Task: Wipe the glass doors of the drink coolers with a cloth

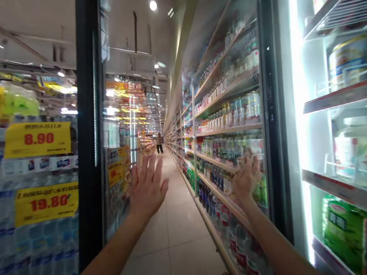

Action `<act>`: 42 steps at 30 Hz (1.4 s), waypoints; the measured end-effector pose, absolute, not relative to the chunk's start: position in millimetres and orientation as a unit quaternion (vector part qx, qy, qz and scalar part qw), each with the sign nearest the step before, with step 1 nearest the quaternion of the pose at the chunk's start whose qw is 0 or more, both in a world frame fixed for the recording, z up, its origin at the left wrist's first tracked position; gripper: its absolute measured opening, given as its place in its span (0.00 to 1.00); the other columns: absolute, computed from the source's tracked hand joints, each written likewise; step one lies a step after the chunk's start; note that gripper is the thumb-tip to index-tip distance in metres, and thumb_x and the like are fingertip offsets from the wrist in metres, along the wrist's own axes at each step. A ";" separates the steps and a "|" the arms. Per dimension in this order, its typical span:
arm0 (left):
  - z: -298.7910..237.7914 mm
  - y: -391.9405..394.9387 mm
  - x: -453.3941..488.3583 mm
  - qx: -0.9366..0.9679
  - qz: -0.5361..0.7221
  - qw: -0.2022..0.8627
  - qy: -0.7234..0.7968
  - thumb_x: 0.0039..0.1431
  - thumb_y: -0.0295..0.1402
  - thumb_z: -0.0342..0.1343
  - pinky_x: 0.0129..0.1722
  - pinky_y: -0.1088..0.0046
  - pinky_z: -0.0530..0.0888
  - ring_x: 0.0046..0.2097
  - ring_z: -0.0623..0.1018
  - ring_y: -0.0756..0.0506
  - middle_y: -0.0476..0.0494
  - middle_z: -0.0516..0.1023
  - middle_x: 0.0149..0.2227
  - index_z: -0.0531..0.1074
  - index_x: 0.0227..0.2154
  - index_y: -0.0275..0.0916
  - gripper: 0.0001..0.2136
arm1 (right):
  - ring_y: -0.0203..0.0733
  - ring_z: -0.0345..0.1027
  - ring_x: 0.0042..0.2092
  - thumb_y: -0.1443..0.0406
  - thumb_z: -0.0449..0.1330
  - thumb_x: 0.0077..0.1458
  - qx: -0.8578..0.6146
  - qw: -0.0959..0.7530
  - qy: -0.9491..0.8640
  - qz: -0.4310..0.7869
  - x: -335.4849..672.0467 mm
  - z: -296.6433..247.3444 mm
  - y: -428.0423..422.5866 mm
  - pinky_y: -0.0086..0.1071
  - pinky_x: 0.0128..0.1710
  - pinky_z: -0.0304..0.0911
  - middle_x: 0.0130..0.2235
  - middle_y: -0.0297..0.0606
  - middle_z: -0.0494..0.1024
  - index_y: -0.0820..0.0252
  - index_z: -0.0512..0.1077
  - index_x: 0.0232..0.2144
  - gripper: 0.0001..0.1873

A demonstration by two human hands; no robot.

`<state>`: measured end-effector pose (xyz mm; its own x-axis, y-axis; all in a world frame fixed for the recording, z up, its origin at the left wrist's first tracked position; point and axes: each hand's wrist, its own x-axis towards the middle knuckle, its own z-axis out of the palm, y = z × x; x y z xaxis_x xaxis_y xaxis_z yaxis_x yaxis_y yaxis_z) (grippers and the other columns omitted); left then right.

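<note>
My left hand [147,186] is raised with its fingers stretched out and apart, palm forward, at the edge of a glass door [112,132] in a black frame that stands swung out on the left. My right hand [246,178] lies flat with its fingers spread against a second glass door [228,62] on the right. Whether the left palm touches its glass I cannot tell. Neither hand holds anything. Through the right glass, shelves of drink bottles [225,115] show.
A lit cooler [301,97] stands open at the far right, with jars and bottles on wire shelves. Packs of water with yellow price signs [37,138] are stacked at the left. A tiled aisle [177,226] runs ahead, and a person [159,143] stands far down it.
</note>
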<state>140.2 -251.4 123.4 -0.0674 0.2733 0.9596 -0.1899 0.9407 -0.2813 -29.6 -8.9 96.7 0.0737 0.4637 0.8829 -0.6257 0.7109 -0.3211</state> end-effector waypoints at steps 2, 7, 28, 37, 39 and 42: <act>122.3 -251.9 140.1 -0.037 0.167 0.678 -0.715 0.58 0.35 0.50 0.62 0.50 0.47 0.64 0.49 0.38 0.36 0.51 0.63 0.39 0.63 0.41 0.34 | 0.53 0.46 0.63 0.63 0.46 0.58 0.139 0.733 -0.584 0.322 -15.5 88.5 -28.1 0.55 0.54 0.51 0.60 0.53 0.57 0.58 0.58 0.57 0.25; 117.9 -255.6 139.5 -0.046 0.177 0.674 -0.716 0.58 0.34 0.50 0.61 0.50 0.48 0.64 0.50 0.38 0.37 0.50 0.63 0.41 0.63 0.41 0.33 | 0.49 0.47 0.63 0.62 0.51 0.56 0.297 0.722 -0.598 0.183 -2.1 79.1 -45.1 0.50 0.59 0.45 0.58 0.45 0.62 0.53 0.63 0.53 0.22; 81.4 -246.3 140.2 -0.033 0.146 0.659 -0.737 0.60 0.38 0.47 0.62 0.53 0.46 0.64 0.53 0.39 0.35 0.56 0.61 0.49 0.61 0.37 0.28 | 0.54 0.44 0.63 0.64 0.45 0.56 0.080 0.672 -0.639 0.365 -20.1 77.4 -14.7 0.56 0.55 0.48 0.62 0.53 0.53 0.61 0.58 0.57 0.26; 67.6 -250.7 136.8 -0.044 0.163 0.646 -0.745 0.58 0.38 0.50 0.62 0.53 0.44 0.65 0.47 0.40 0.34 0.52 0.63 0.46 0.62 0.36 0.32 | 0.46 0.43 0.64 0.60 0.49 0.58 0.273 0.699 -0.616 0.241 28.3 56.2 -80.7 0.49 0.61 0.39 0.59 0.44 0.61 0.54 0.65 0.51 0.19; 60.2 -248.2 137.3 -0.040 0.148 0.640 -0.753 0.57 0.38 0.51 0.62 0.53 0.42 0.65 0.45 0.41 0.33 0.51 0.63 0.46 0.62 0.36 0.32 | 0.47 0.42 0.64 0.61 0.47 0.59 0.195 0.694 -0.624 0.302 21.1 61.0 -72.8 0.50 0.60 0.40 0.60 0.48 0.58 0.58 0.64 0.53 0.21; 52.7 -245.6 137.8 -0.036 0.130 0.631 -0.764 0.57 0.37 0.50 0.63 0.53 0.41 0.65 0.44 0.41 0.33 0.50 0.63 0.45 0.62 0.36 0.32 | 0.48 0.38 0.65 0.61 0.47 0.58 0.196 0.671 -0.639 0.323 28.3 57.2 -80.9 0.50 0.60 0.40 0.62 0.49 0.55 0.60 0.62 0.55 0.23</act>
<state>137.8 -245.6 52.7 -0.2006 0.2200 0.9547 -0.1087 0.9635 -0.2448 28.3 -80.9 57.2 -0.0244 0.1828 0.9829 -0.6825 0.7153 -0.1499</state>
